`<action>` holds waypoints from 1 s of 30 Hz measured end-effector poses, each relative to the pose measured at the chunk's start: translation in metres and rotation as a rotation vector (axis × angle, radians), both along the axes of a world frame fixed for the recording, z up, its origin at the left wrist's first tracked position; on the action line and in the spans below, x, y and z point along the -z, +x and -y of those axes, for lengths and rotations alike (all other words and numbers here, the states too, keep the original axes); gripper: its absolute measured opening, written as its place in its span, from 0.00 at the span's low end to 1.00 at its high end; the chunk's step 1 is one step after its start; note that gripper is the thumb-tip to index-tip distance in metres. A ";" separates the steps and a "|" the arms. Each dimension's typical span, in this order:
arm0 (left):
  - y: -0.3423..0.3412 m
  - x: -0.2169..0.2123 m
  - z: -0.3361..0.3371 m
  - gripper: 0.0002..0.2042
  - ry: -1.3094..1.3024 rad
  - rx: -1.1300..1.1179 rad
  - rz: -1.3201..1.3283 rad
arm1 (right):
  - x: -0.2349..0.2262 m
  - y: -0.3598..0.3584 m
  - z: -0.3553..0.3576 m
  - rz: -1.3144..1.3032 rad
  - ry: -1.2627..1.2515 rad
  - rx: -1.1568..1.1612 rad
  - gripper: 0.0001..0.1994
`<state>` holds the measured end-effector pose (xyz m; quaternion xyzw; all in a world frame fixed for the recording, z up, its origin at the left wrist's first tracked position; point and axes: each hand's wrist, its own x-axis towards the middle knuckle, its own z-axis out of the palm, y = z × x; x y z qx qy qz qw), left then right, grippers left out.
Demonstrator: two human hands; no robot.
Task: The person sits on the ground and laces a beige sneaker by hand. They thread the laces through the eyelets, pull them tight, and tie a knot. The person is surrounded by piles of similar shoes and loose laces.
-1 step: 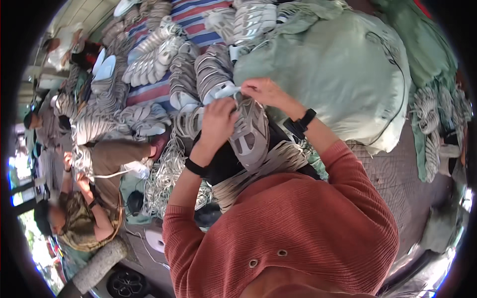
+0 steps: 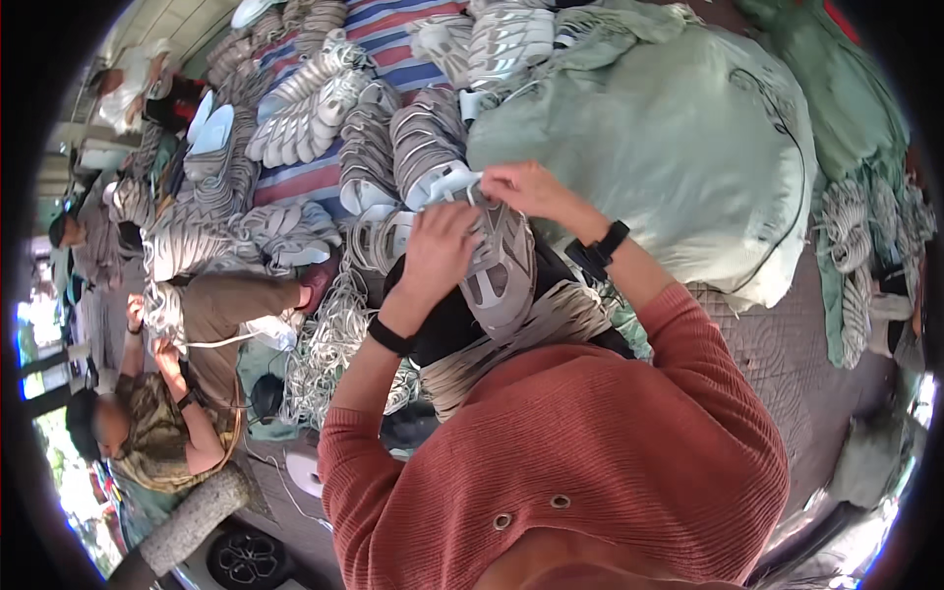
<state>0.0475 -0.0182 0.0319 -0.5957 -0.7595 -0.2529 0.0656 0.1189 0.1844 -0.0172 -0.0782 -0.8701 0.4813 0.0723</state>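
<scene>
A grey and white shoe upper (image 2: pixel 503 285) lies over my lap, its toe pointing toward me. My left hand (image 2: pixel 440 248) curls its fingers round the left side of the lacing area. At the far end of the upper, my right hand (image 2: pixel 531 189) holds a pinch; what sits between the fingertips is too small to make out. Beneath the upper, a bundle of flat grey-beige laces (image 2: pixel 560 313) spreads across my lap. Just beyond my hands stands a stack of grey shoe uppers (image 2: pixel 425 138) with a pale blue liner showing at its near end.
More stacked uppers (image 2: pixel 305 123) cover a striped sheet (image 2: pixel 310 182). A large pale green sack (image 2: pixel 659 157) bulges at the right. Tangled white laces (image 2: pixel 329 349) hang at my left. Farther left, a seated co-worker (image 2: pixel 162 428) handles uppers and a lace.
Very little differs. Both my hands sit slightly lower, closer to the shoe upper, and the whole view has shifted a touch.
</scene>
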 end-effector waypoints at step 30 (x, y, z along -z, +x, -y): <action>-0.050 0.057 -0.021 0.06 0.041 -0.023 0.438 | -0.010 -0.020 -0.015 0.193 -0.170 -0.266 0.18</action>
